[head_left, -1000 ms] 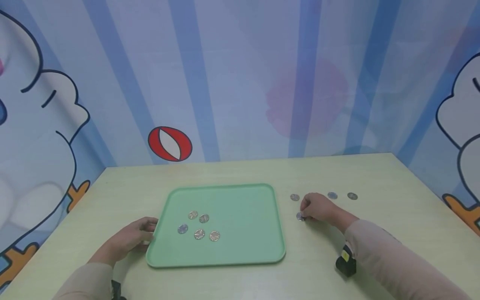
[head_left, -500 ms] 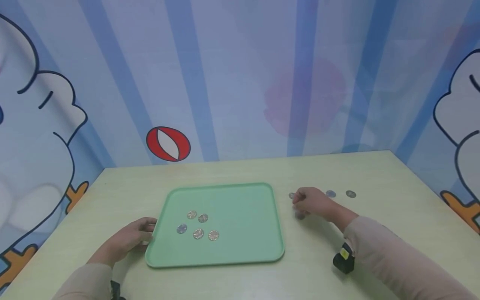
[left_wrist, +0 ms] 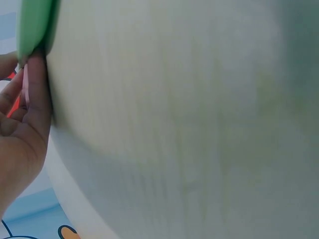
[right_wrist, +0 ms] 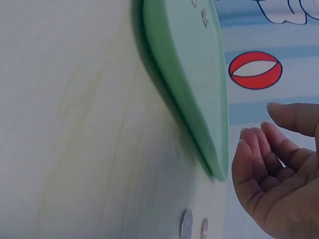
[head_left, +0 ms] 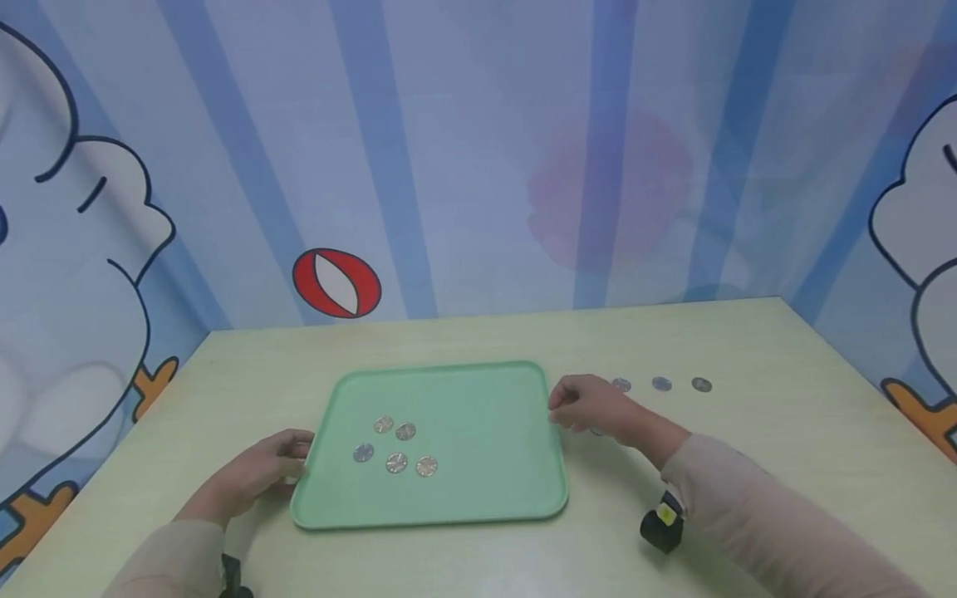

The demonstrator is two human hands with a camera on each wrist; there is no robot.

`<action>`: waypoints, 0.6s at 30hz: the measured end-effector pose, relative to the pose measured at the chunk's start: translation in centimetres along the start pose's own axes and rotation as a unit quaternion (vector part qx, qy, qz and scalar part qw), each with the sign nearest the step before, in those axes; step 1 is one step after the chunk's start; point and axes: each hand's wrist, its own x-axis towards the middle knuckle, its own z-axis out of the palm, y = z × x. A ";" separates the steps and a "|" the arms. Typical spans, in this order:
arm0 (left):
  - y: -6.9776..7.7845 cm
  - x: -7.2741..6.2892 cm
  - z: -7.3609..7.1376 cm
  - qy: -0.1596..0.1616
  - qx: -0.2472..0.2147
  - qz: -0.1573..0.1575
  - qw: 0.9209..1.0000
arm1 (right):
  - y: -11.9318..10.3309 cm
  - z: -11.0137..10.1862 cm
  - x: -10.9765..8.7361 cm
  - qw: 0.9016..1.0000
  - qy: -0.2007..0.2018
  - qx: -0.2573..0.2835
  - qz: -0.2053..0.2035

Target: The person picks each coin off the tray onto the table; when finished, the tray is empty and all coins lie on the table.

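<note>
At the left end of the pale surface [head_left: 419, 558], the person's left hand [head_left: 254, 475] reaches inward from its light sleeve [head_left: 168, 565], wrist low, grasping the rim of the green tray [head_left: 497, 473] between its digits. Five coins [head_left: 396, 463] lie in the tray's left half. Near the tray's right edge, the right hand [head_left: 598, 409] is poised with its forearm slanting back to the right, fingers loosely curled, thumb apart from them, its grip released. More coins [head_left: 661, 384] lie on the surface around and beyond it, partly hidden nearest the hand.
</note>
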 end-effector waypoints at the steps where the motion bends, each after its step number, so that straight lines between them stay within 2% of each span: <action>1: 0.0 -0.1 0.0 0.000 -0.002 0.002 1.000 | -0.2 0.3 0.0 1.000 -0.005 0.007 -0.005; 10: 0.2 -0.1 0.0 0.003 -0.003 0.005 1.000 | -2.1 3.0 0.8 0.999 -0.030 0.030 -0.021; 18: 0.2 -0.3 0.0 -0.001 -0.005 0.008 1.000 | -2.8 5.5 1.6 0.998 -0.045 0.033 -0.031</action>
